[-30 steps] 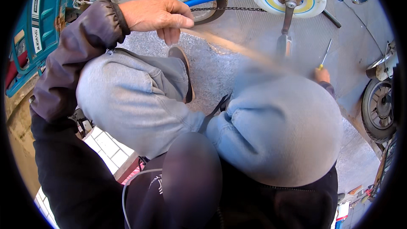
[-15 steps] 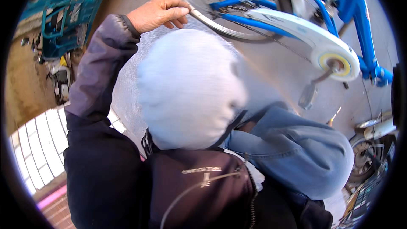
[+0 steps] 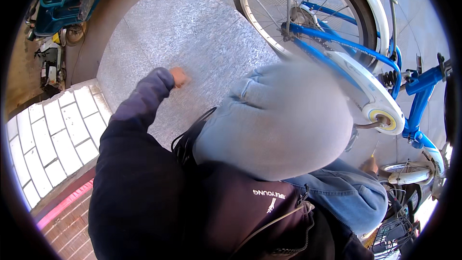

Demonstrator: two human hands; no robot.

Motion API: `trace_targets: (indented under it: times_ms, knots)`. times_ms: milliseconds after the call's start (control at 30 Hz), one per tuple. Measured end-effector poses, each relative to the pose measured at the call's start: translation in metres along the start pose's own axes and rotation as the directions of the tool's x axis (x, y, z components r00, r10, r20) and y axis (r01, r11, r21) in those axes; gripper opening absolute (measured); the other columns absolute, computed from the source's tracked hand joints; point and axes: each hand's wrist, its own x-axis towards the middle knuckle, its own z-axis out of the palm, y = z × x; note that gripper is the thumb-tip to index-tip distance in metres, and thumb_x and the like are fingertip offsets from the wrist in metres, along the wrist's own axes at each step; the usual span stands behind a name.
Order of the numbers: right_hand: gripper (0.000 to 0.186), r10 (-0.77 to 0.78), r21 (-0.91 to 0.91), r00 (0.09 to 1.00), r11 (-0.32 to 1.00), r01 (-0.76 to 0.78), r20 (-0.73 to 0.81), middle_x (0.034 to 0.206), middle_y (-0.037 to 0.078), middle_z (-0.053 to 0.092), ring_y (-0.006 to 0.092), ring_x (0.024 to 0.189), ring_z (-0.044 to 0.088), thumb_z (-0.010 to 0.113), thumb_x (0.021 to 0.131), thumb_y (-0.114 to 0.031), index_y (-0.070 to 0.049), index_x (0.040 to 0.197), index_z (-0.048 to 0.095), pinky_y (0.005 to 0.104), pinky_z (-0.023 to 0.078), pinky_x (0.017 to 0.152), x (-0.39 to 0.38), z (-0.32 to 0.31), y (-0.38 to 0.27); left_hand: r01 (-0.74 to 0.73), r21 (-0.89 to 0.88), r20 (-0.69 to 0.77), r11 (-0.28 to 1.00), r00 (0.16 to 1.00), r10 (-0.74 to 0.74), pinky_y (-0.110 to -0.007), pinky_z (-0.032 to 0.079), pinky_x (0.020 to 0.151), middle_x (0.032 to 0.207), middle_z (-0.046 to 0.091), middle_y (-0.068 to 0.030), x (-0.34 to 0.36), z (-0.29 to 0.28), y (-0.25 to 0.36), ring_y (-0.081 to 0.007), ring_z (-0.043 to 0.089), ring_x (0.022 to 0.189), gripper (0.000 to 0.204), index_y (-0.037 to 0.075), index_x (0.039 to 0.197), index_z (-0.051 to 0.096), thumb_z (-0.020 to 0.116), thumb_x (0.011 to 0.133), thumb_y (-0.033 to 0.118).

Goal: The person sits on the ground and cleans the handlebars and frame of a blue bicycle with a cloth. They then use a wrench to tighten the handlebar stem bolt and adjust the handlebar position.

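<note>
A dark jacket (image 3: 216, 207) (sleeve (image 3: 144, 98) partly purplish) tops faded blue jeans (image 3: 274, 130).

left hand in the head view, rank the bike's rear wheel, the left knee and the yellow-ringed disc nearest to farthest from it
1. Left knee: just right of the left hand.
2. Rear wheel: upper right.
3. Yellow-ringed disc: farther right, below the wheel.

The single view is taken from the person's head and faces steeply downward. The jacket (image 3: 240, 202) and the bent knee (image 3: 274, 125) are very near to the lens (a wide fisheye, dark around its rim), while the bicycle (image 3: 375, 98) stands farther away.
</note>
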Motion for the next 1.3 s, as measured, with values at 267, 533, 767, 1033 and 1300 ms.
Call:
trace_targets:
  times_ms: [267,533,767,1033,1300]
  knots:
    - [0.027,0.038,-0.007,0.998,0.999,-0.039,-0.041,0.063,0.007,0.054,0.0251,0.051,0.058,0.057,0.085,-0.035,-0.009,0.075,0.056,0.0422,0.05,0.047,-0.008,0.006,-0.026,-0.521,0.071,-0.099,0.85,0.845,0.526,-0.041,0.053,0.079,0.094,0.071,-0.0193,0.046,0.05,0.093,-0.0308,0.068,0.089,0.044,0.002,0.098,0.071,0.063,0.085,0.043]
    - [0.016,-0.051,-0.062,0.998,0.997,0.048,-0.035,0.063,0.004,0.053,0.0202,0.05,0.057,0.057,0.087,-0.02,-0.005,0.083,0.06,0.0379,0.053,0.048,-0.063,0.038,-0.037,-0.594,0.077,-0.31,0.801,0.749,0.585,-0.041,0.051,0.087,0.104,0.069,-0.0206,-0.017,-0.038,0.196,-0.0341,0.067,0.097,0.037,0.001,0.109,0.067,0.064,0.088,0.031]
    - [0.033,-0.129,-0.177,0.992,0.976,0.125,-0.006,0.078,0.006,0.061,0.0165,0.056,0.06,0.066,0.088,-0.021,0.0,0.113,0.065,0.0336,0.057,0.051,-0.082,0.044,-0.027,-0.588,0.202,-0.319,0.784,0.717,0.62,-0.041,0.053,0.085,0.101,0.07,-0.021,-0.026,-0.037,0.224,-0.0338,0.068,0.094,0.036,0.0,0.113,0.065,0.064,0.089,0.027]
    - [0.033,-0.364,-0.223,0.931,0.905,0.362,0.033,0.087,0.009,0.066,0.0145,0.063,0.063,0.071,0.087,-0.015,0.003,0.114,0.066,0.0294,0.058,0.057,-0.107,0.048,-0.054,-0.828,0.119,-0.657,0.548,0.349,0.669,-0.031,0.051,0.083,0.096,0.068,-0.0108,-0.078,-0.075,0.268,-0.0178,0.065,0.091,0.021,0.0,0.114,0.063,0.057,0.096,0.008]
    - [0.04,-0.479,0.207,0.874,0.85,0.485,-0.08,0.094,0.013,0.066,0.0149,0.066,0.064,0.069,0.09,-0.018,0.006,0.12,0.06,0.029,0.059,0.059,-0.084,0.057,-0.059,-0.816,0.368,-0.512,0.445,0.222,0.83,-0.029,0.05,0.08,0.088,0.065,-0.0098,-0.167,-0.078,0.339,-0.0158,0.061,0.084,0.014,-0.005,0.104,0.062,0.055,0.097,0.005]
